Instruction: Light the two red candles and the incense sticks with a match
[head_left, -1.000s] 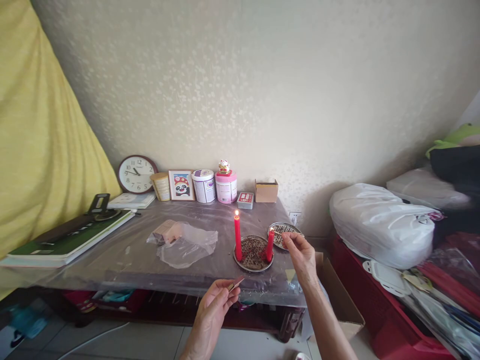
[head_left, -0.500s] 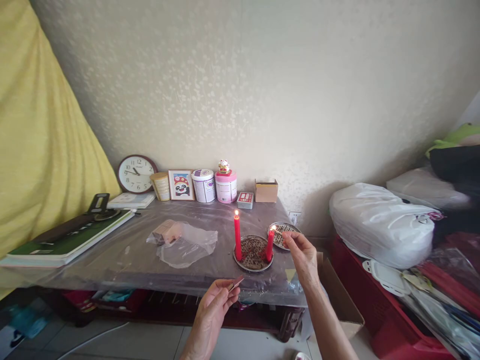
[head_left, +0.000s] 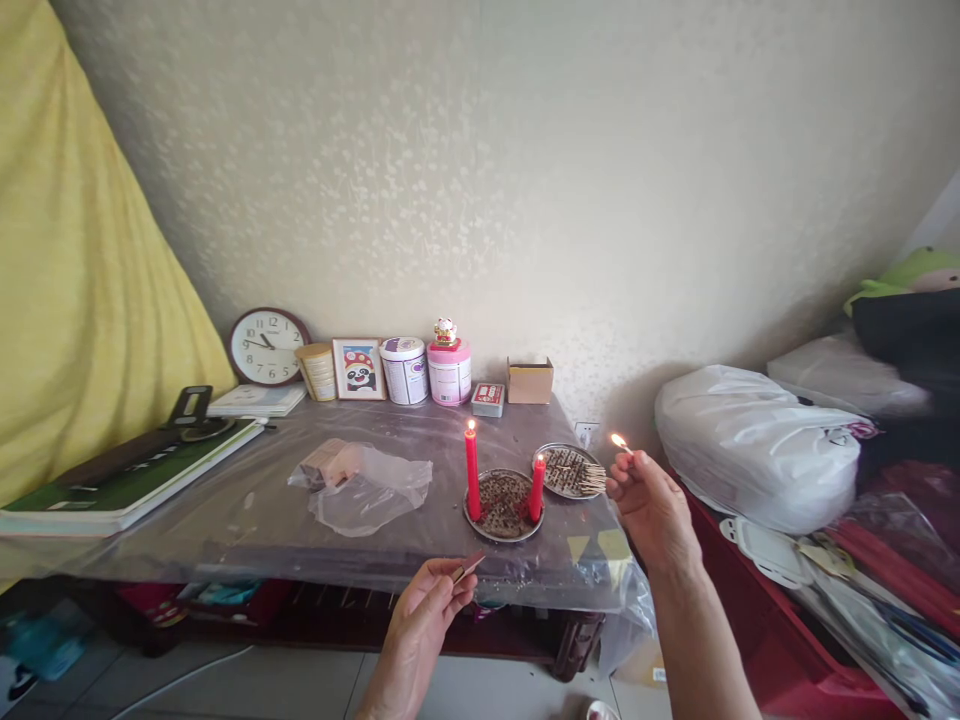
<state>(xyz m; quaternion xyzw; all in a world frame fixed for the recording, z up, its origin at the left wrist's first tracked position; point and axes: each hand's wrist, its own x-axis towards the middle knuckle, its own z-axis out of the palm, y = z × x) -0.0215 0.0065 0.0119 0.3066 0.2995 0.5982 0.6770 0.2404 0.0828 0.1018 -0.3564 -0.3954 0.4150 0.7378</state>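
Observation:
My right hand (head_left: 651,508) pinches a burning match (head_left: 622,444), held up to the right of the table edge. Two red candles stand lit in a round metal plate (head_left: 501,521): a tall one (head_left: 472,472) on the left and a short one (head_left: 536,489) on the right. Behind them a second metal plate (head_left: 556,456) holds several matchsticks. My left hand (head_left: 431,602) is closed on a small matchbox (head_left: 468,568) in front of the table's near edge.
The low table (head_left: 247,520) is covered in clear plastic. A crumpled plastic bag (head_left: 367,485) lies on it, books (head_left: 127,480) at the left, a clock (head_left: 264,345), tins, a picture and a small cardboard box (head_left: 529,380) along the wall. White bags (head_left: 757,450) are piled at the right.
My right hand has drawn the burning match away from the short candle, rightward and up. The short candle now burns. My left hand has stayed put.

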